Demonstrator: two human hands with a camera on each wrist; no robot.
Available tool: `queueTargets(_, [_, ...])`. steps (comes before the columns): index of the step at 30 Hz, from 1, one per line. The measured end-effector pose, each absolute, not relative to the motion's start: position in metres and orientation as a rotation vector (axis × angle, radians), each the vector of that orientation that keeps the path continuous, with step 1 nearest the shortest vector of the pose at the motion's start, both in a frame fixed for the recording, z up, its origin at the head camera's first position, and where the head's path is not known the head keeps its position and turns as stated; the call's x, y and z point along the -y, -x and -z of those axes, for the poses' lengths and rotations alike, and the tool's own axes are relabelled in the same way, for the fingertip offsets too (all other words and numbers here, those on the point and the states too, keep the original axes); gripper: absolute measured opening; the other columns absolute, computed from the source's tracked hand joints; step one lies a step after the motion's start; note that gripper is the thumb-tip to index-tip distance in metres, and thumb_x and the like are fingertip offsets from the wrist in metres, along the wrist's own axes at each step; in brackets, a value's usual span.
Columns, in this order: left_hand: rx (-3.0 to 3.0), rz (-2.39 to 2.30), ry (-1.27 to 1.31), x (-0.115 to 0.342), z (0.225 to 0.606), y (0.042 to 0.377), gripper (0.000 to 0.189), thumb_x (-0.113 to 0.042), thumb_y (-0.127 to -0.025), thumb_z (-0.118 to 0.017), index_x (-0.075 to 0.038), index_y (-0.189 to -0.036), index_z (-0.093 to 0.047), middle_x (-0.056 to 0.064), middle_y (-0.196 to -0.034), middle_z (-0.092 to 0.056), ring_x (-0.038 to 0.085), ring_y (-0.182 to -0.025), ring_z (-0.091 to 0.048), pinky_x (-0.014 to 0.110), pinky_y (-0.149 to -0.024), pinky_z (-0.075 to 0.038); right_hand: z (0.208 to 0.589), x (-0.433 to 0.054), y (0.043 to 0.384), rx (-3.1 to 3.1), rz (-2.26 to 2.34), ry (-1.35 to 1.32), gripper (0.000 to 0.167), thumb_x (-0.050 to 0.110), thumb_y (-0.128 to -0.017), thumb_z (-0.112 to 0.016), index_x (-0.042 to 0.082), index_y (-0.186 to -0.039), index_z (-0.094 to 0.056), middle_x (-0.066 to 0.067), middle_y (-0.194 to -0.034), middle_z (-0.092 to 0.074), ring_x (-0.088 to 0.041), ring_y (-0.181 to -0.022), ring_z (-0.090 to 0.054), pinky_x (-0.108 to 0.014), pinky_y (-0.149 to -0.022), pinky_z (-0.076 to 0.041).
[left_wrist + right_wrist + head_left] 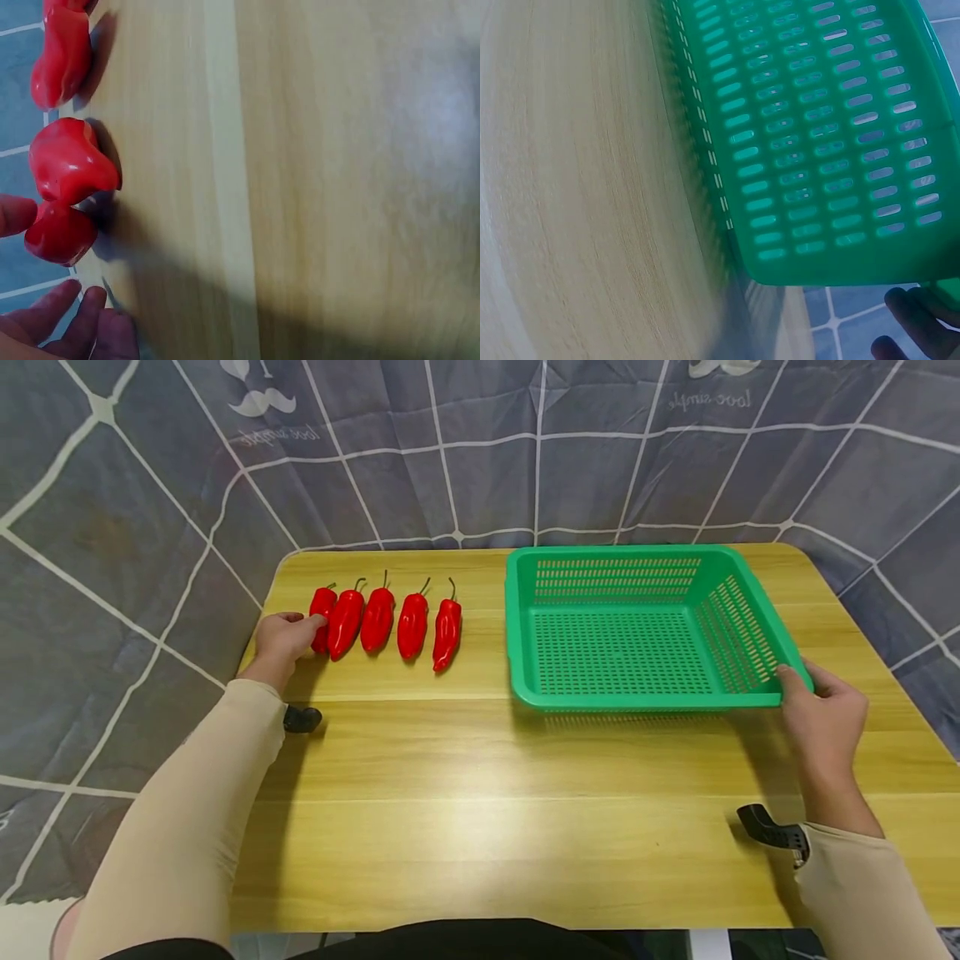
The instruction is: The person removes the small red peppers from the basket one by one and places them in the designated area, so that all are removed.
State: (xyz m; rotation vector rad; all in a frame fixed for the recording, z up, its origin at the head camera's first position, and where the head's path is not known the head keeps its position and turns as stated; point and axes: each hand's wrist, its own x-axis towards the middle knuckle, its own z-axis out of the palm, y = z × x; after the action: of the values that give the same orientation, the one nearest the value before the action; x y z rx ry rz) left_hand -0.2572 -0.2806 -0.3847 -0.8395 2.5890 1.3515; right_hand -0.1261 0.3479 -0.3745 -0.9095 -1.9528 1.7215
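Several red peppers stand in a row at the back left of the table, their dark curved stems pointing away from me. My left hand (283,642) is at the leftmost pepper (322,603), with one digit touching it. In the left wrist view, a gap shows between that pepper (61,234) and the lower fingers (90,319). Right beside it is a second pepper (347,622); the rightmost pepper (447,635) lies slightly apart. My right hand (828,714) grips the front right corner of a green slotted plastic basket (615,702), thumb over its rim. No contents show inside.
Everything is on a yellow wood-grain table (465,810). A grey curtain (495,477) with white lines hangs along its back and both sides. A black wrist strap (772,831) juts from the right sleeve, another dark piece (302,720) from the left.
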Motion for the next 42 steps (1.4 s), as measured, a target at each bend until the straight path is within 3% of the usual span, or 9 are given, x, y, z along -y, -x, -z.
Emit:
queueTargets(4, [-2.571, -1.385, 0.854, 0.279, 0.384, 0.258, 0.074, -0.043, -0.099, -0.053, -0.002, -0.156, -0.032, 0.017, -0.156, -0.036, 0.033, -0.130, -0.039, 0.041, -0.112, -0.035, 0.374, -0.349, 0.126, 1.970, -1.712, 0.919, 0.041, 0.020, -0.089, -0.077, 0.008, -0.128, -0.069, 0.015, -0.083, -0.065, 0.001, -0.078, -0.062, -0.007, -0.067, -0.047])
queueTargets(22, [-2.554, -1.459, 0.940, 0.276, 0.385, 0.261, 0.076, -0.045, -0.097, -0.052, -0.007, -0.158, -0.027, 0.015, -0.159, -0.032, 0.031, -0.135, -0.037, 0.036, -0.112, -0.037, 0.373, -0.353, 0.122, 1.950, -1.694, 0.902, 0.038, 0.017, -0.089, -0.076, 0.007, -0.125, -0.070, 0.015, -0.081, -0.066, 0.000, -0.075, -0.063, -0.007, -0.066, -0.047])
queueTargets(32, [-2.583, -1.487, 0.937, 0.273, 0.388, 0.260, 0.083, -0.048, -0.095, -0.055, -0.010, -0.161, -0.020, 0.011, -0.163, -0.025, 0.029, -0.143, -0.031, 0.035, -0.115, -0.031, 0.373, -0.356, 0.119, 1.991, -1.676, 0.905, 0.042, 0.019, -0.090, -0.075, 0.005, -0.128, -0.067, 0.017, -0.076, -0.065, 0.002, -0.071, -0.062, -0.007, -0.063, -0.048])
queueTargets(42, [-3.005, -1.361, 0.710, 0.260, 0.386, 0.254, 0.075, -0.047, -0.095, -0.055, -0.011, -0.157, -0.033, 0.012, -0.159, -0.032, 0.031, -0.146, -0.023, 0.044, -0.120, -0.017, 0.374, -0.355, 0.117, 1.951, -1.687, 0.900, 0.041, 0.016, -0.090, -0.075, 0.005, -0.128, -0.068, 0.018, -0.076, -0.066, 0.002, -0.073, -0.062, -0.006, -0.066, -0.047])
